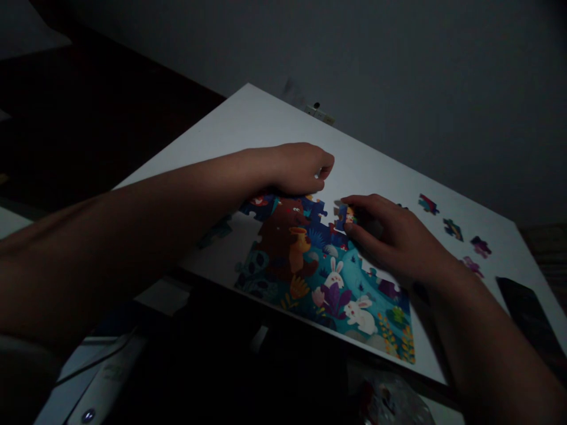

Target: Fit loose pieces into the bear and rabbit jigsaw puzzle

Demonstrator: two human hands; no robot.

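A partly assembled jigsaw puzzle [305, 260] with a brown bear and white rabbits lies along the near edge of a white table. My right hand [390, 230] pinches a dark blue puzzle piece [342, 217] with an orange and yellow picture between thumb and fingers. That piece is at the ragged upper edge of the puzzle; whether it is joined there I cannot tell. Just above the bear, my left hand [301, 168] rests at the puzzle's top edge, its fingers curled. Its fingertips are hidden, so anything in them does not show. My left forearm covers part of the puzzle's left side.
Several loose puzzle pieces [452, 229] lie on the white table [248, 118] at the right. A dark phone-like object [527, 307] is near the right edge. Loose pieces [215, 232] also lie by my left forearm. Below the near edge is a clear plastic bag [394, 404].
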